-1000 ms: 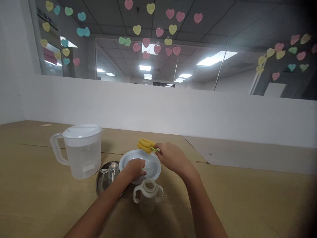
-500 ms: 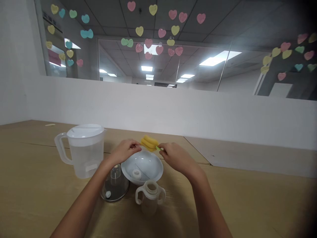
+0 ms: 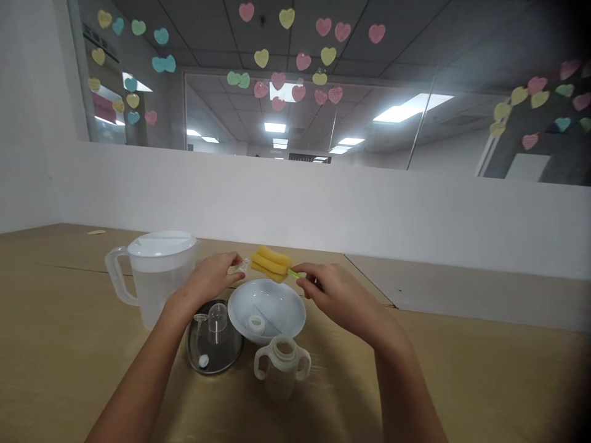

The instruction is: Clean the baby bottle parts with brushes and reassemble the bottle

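Observation:
My right hand (image 3: 325, 286) is closed on the green handle of a yellow sponge brush (image 3: 271, 263), whose head hangs over the back rim of a white bowl (image 3: 240, 303). Left of the sponge, my left hand (image 3: 217, 274) pinches a small clear piece (image 3: 243, 266), too small to make out fully. Inside the bowl lie a white ring (image 3: 255, 324) and a thin stick. A two-handled bottle (image 3: 281, 372), its mouth uncovered, stands in front of the bowl.
A lidded clear pitcher (image 3: 159, 277) stands at the left. Beside the bowl, a dark round tray (image 3: 217, 358) holds a clear cap (image 3: 218, 321) and a thin tube with a white end (image 3: 204, 361). A white wall with a window rises behind the table (image 3: 462, 381).
My left hand has moved left, away from the bowl, with the clear piece. The sponge head has shifted slightly left and now shows more fully. More of the tray is visible.

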Motion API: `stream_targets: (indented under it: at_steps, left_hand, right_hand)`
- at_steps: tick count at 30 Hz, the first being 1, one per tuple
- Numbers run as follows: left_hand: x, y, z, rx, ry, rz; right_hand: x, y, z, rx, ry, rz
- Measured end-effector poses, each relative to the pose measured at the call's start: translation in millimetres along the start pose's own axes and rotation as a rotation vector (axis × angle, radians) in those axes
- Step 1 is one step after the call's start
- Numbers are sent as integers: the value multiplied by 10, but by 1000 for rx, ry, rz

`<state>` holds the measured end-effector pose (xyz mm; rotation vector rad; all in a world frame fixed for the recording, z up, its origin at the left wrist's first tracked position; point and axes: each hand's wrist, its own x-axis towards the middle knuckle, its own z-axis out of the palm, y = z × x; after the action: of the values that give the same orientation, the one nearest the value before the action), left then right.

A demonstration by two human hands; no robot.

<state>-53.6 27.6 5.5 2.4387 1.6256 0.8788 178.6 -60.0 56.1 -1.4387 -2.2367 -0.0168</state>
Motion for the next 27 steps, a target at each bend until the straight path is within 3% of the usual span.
stream_targets:
  at_steps: [2,5,7,15,21,27]
  left_hand:
    - [-6,-65,24,96,-124,-64]
    - [-12,-143,84,172,-448,-191]
    - [-9,-175,122,194,-565,-237]
    - [39,-187,200,209,-614,-277]
    - [39,-241,386,140,-696,-412]
    - [21,-228,523,77,-734,-420]
  right_hand:
    - [-22,-9,-27,0,23,2]
    - [-40,-4,-54,1,34,6]
    - [-41,5,-61,0,32,13]
    - [-33,48,-48,4,-4,59]
    - [-25,52,-48,-6,-22,69]
    - [-11,57,-39,-23,-27,76]
